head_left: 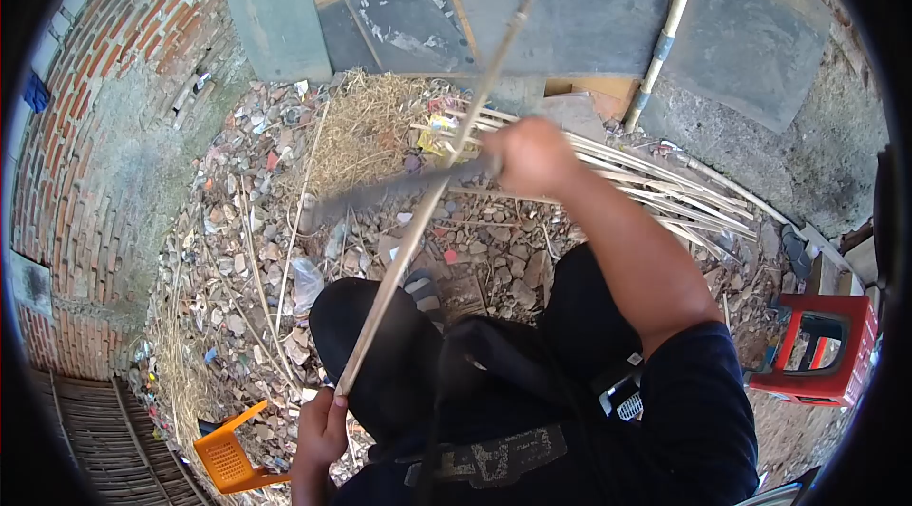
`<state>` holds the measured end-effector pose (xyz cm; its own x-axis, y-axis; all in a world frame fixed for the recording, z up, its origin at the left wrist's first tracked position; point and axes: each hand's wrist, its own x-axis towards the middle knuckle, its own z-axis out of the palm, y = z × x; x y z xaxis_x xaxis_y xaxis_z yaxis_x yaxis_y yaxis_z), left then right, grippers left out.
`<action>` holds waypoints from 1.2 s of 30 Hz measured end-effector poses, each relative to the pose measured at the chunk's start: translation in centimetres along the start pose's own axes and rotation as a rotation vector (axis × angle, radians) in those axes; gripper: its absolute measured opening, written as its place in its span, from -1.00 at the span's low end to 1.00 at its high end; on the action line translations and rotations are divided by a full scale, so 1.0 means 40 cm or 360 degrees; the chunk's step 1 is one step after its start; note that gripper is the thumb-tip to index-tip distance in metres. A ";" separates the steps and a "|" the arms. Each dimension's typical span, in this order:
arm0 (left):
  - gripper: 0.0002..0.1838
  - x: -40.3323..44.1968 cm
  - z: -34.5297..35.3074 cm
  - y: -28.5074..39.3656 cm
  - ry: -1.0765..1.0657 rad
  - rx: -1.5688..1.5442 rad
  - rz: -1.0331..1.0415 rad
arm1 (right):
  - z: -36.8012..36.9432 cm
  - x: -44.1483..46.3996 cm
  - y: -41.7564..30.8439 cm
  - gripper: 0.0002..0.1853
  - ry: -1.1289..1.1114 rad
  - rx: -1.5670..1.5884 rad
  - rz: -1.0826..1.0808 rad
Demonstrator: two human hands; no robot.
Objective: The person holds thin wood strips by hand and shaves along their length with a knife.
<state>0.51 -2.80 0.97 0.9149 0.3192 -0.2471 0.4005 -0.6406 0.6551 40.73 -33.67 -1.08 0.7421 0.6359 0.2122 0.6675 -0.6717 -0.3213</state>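
Note:
Near my left knee, my left hand (323, 430) is closed around the lower end of a long bamboo strip (404, 254). The strip slants up and away to the right, its far end blurred. My right hand (535, 156) grips a machete, its handle mostly hidden in the fist. The dark machete blade (380, 195) points left and crosses the strip; motion blurs it, so I cannot tell whether the two touch.
Several split bamboo strips (655, 183) lie piled beyond my right arm. Dry straw shavings (366, 131) cover the rubble ground (233, 278). An orange plastic chair (228, 454) stands at lower left, a red plastic stool (822, 349) at right. Walls and a pipe (665, 36) bound the space.

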 end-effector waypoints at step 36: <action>-0.51 -0.013 -0.006 -0.056 0.0064 -0.0027 0.0040 | -0.033 -0.026 -0.020 -0.75 -0.0044 -0.0030 0.0200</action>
<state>-0.87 -1.36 -0.20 0.9217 0.3312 -0.2020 0.3763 -0.6369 0.6729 39.52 -34.31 0.17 0.8179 0.5565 0.1459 0.5708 -0.7535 -0.3262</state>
